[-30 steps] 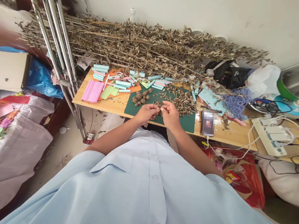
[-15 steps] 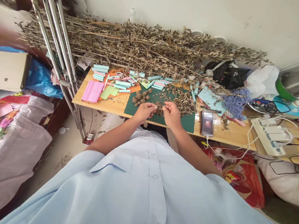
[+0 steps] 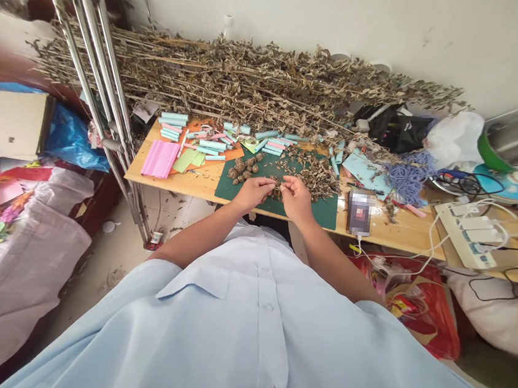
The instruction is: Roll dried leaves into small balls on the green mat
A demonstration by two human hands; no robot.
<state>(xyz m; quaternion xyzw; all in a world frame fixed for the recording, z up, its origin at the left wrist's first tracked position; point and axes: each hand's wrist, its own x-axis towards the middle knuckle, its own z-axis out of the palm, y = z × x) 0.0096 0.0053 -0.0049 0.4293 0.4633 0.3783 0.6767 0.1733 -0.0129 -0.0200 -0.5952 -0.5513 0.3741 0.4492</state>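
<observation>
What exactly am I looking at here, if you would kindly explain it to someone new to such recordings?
No machine here: these are a person's bare left hand and right hand, seen by a camera worn on the head, looking forward and down past a light-blue buttoned shirt. The hands are close together over a flat dark-green mat on a pale wooden table. On the mat lie rough, round brown balls and loose, crumpled dry brown leaves; farther back are small light-blue and pink rolls and long dried brown stalks. What the hands hold, if anything, is too small to make out.
</observation>
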